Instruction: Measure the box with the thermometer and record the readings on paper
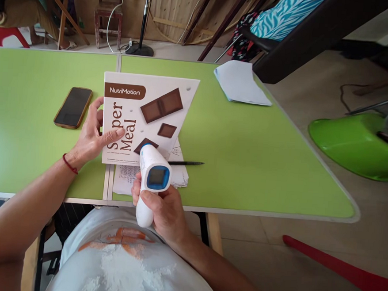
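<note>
My left hand [91, 136] grips the white cardboard chocolate "Super Meal" box [143, 115], closed, contents hidden; my right hand [163, 210] is wrapped around a white-and-blue handheld thermometer [152, 173].

Bright, even daylight; soft shadows; sharp focus; wide-angle bending at edges.
</note>
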The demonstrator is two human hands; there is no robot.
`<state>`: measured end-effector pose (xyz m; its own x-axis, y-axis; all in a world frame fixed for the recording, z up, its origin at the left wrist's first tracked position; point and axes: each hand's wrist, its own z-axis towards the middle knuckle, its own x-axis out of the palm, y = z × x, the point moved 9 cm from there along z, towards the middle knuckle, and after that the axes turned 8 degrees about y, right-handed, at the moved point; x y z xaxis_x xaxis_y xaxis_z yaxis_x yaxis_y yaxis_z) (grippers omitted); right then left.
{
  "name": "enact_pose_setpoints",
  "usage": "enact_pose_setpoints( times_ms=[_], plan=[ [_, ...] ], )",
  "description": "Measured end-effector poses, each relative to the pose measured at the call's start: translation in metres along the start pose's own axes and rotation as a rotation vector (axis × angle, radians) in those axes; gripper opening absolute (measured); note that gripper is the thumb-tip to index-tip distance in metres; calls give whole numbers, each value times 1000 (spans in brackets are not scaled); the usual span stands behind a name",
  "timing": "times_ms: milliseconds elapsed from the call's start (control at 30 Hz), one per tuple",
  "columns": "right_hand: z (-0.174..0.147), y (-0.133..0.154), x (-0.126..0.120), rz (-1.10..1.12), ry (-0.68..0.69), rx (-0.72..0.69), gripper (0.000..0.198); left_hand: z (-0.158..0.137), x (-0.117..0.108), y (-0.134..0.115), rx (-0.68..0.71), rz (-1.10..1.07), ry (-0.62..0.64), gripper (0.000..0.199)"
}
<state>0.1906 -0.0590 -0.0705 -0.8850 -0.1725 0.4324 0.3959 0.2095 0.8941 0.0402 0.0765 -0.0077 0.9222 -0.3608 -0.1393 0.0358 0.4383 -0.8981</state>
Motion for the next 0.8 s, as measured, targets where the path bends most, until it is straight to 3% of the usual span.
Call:
enact_pose_setpoints(
  times_ms=[400,533,700,733,800],
  plan=[
    [-1,-6,2,-14,38,4,30,1,3,-2,17,-36,38,81],
    [-4,21,-1,-164,69,-48,29,3,-2,-11,82,-10,-6,79],
    [-6,107,-56,-618,-139,-345,13,6,-21,-25,170,55,-151,91],
    [-2,120,-69,-773,-179,-354,14,6,-25,-26,176,67,-173,92],
    [10,136,-101,-1057,-293,-317,35,6,-30,-27,184,91,-203,87]
  ],
)
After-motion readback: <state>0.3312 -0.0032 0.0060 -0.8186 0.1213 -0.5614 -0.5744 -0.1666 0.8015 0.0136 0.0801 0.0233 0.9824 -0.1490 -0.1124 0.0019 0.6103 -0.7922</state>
